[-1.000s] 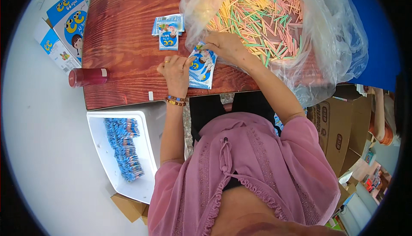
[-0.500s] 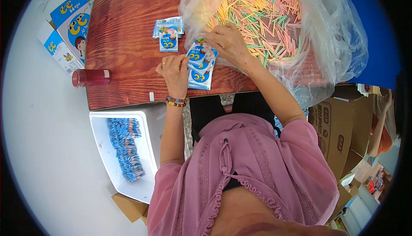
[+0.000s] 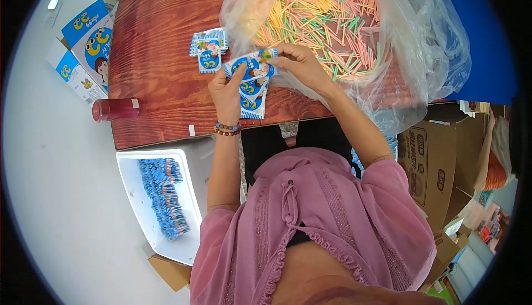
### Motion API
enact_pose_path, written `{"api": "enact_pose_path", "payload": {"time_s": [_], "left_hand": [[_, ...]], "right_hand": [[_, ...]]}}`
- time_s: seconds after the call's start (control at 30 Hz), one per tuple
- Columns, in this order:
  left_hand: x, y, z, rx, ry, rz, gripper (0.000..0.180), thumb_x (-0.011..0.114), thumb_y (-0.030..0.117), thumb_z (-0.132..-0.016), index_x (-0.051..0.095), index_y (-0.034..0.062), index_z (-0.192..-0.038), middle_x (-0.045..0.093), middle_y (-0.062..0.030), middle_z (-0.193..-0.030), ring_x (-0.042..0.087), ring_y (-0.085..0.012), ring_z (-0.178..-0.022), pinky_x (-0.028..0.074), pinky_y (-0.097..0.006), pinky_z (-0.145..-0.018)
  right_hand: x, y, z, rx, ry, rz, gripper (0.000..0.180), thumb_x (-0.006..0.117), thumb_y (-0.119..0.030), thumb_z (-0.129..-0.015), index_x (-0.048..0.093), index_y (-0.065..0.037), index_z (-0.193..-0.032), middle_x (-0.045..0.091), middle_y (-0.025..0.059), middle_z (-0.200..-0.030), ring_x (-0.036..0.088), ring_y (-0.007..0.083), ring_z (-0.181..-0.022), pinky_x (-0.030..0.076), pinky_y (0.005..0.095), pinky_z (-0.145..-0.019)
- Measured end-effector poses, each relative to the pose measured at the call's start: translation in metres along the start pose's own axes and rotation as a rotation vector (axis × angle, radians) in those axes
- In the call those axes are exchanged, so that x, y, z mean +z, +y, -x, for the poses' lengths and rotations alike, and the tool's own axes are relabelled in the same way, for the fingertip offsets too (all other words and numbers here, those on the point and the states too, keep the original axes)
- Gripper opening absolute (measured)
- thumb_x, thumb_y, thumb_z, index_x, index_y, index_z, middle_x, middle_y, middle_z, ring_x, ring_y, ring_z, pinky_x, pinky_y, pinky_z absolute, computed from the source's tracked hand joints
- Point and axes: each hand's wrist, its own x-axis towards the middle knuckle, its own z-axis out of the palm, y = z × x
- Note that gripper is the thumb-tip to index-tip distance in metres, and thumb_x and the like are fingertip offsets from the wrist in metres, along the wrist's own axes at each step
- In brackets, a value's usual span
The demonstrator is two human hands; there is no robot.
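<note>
Head view: holding a packet (image 3: 252, 70) by the near left edge of the clear bag (image 3: 428, 67), long axis crosswise; pinching the outer end with the left hand (image 3: 226, 91), the bag-side end with the nearer right hand (image 3: 306, 70).

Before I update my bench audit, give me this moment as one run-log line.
left hand: gripping one packet; right hand: pinching its right end; more packets: on table; coloured sticks: in clear bag

Reddish wooden counter (image 3: 160, 33) here; clear plastic bag (image 3: 413, 39) sprawling on the right; blue-and-white packets (image 3: 210, 62) mid-counter. Red jar (image 3: 119, 109) at the left edge!
</note>
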Motion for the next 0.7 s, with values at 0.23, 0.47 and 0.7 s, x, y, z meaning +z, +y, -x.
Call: {"api": "enact_pose_path", "payload": {"time_s": [0.23, 0.47, 0.7], "left_hand": [[0.012, -0.001, 0.01, -0.095, -0.016, 0.017, 0.011, 0.066, 0.005, -0.088, 0.067, -0.0025, -0.095, 0.069, -0.005, -0.085, 0.063, -0.0064, -0.069, 0.05, -0.021, -0.059], [0.017, -0.015, 0.02, -0.062, 0.067, 0.098, 0.009, 0.065, 0.005, -0.088, 0.068, -0.0012, -0.094, 0.067, -0.0016, -0.083, 0.059, -0.0039, -0.068, 0.047, -0.02, -0.058], [0.029, -0.012, 0.024, -0.045, 0.07, 0.131, 0.008, 0.064, 0.005, -0.089, 0.068, -0.001, -0.093, 0.066, 0.0004, -0.082, 0.056, -0.0027, -0.069, 0.045, -0.02, -0.059]], "right_hand": [[0.0, 0.008, 0.009, 0.102, 0.094, -0.097, 0.017, 0.063, -0.005, -0.088, 0.066, 0.002, -0.103, 0.066, 0.0002, -0.09, 0.059, 0.0054, -0.084, 0.048, 0.0218, -0.076], [0.0, -0.001, 0.016, 0.099, 0.123, -0.109, 0.012, 0.064, -0.005, -0.086, 0.067, 0.003, -0.095, 0.066, -0.0001, -0.085, 0.056, 0.0039, -0.078, 0.046, 0.0209, -0.071], [-0.001, -0.013, 0.021, 0.07, 0.151, -0.095, 0.01, 0.066, -0.005, -0.085, 0.068, 0.002, -0.091, 0.064, -0.0009, -0.08, 0.054, 0.0032, -0.075, 0.044, 0.0206, -0.068]]}}
